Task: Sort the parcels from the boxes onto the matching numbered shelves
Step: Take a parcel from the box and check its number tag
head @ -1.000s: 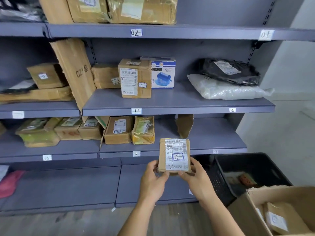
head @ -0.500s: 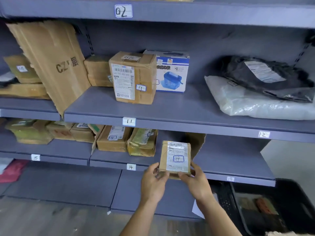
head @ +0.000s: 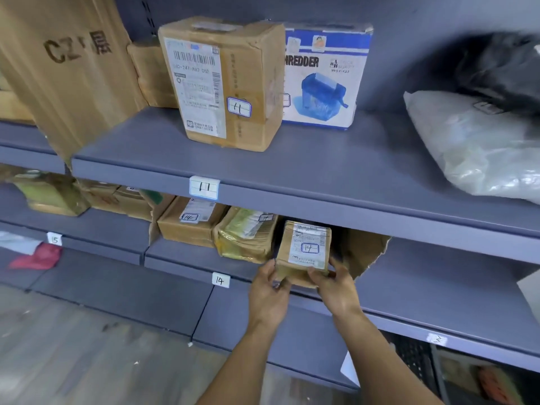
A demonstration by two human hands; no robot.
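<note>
A small brown parcel [head: 304, 251] with a white label marked 14 stands upright at the front of the shelf tagged 14 [head: 220, 280]. My left hand [head: 267, 290] grips its lower left corner and my right hand [head: 336, 283] grips its lower right corner. To its left on the same shelf sit a yellow-taped parcel [head: 244, 236] and a brown box [head: 187, 222], both marked 14. A torn cardboard divider [head: 365, 252] stands just to its right.
The shelf above, tagged 11 [head: 203, 187], holds a brown box marked 11 [head: 222, 83], a blue shredder box [head: 324, 74] and white [head: 479, 147] and black bags. Shelf 15 [head: 54, 239] lies to the left with parcels. A black crate [head: 423, 363] sits bottom right.
I have come closer to the shelves. Both hands have carried the parcel forward and down onto shelf 14, beside the yellow-taped parcel.
</note>
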